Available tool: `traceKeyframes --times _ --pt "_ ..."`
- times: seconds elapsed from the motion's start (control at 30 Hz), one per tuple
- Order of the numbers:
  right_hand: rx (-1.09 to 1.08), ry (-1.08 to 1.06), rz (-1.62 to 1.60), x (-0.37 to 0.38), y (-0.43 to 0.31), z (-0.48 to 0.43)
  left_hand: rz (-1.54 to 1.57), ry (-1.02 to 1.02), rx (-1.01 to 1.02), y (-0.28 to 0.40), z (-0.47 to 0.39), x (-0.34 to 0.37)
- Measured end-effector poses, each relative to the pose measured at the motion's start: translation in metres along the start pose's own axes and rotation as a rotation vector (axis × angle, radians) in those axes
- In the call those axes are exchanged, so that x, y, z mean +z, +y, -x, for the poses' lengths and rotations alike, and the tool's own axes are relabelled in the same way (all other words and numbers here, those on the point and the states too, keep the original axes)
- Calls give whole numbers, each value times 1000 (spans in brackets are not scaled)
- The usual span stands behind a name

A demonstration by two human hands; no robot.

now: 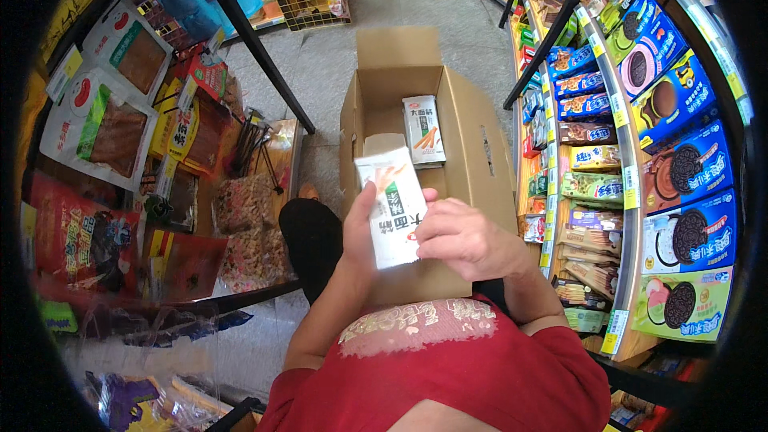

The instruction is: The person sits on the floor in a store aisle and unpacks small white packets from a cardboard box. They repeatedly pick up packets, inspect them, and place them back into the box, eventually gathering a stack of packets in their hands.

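My left hand [359, 223] grips a white snack packet [391, 210] along its left side, thumb on the front. The packet bears dark printed writing, a green patch and a picture of orange-brown strips. At its right edge my right hand [465, 237] is curled, fingers bent against the packet near its lower corner; whether it pinches the edge is hard to see. Below both hands stands an open cardboard box [480, 150] with its far flap raised. Inside it, toward the far right, lies a small stack of similar white packets [423, 129]. My hands hide the near part of the box.
Shelves of boxed cookies [690, 225] and small wrapped snacks [591, 186] curve along the right. On the left, a display holds bagged snacks [111, 132] and clear-wrapped puffed blocks [249, 225]. Black metal posts [252, 42] rise on both sides. Beyond the box is grey tiled floor [384, 0].
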State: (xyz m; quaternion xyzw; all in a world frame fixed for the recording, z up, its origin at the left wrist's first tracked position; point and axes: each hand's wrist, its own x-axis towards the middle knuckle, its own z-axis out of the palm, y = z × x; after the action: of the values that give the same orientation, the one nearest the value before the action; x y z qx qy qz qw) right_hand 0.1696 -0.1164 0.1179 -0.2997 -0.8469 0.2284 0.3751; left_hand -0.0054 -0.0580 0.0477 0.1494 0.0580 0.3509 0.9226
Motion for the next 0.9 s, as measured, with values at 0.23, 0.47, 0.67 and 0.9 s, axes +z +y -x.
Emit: traceKeyframes --times 0.23,0.47,0.67,0.9 --pt "151 50 -163 6 8 16 -14 128 85 2 8 -6" --pt "803 329 -775 25 15 25 -36 144 205 -4 1 0" --pt "794 216 -897 35 21 31 -70 78 234 -4 -1 1" --pt "695 30 -1062 25 27 33 -89 269 259 2 0 2"
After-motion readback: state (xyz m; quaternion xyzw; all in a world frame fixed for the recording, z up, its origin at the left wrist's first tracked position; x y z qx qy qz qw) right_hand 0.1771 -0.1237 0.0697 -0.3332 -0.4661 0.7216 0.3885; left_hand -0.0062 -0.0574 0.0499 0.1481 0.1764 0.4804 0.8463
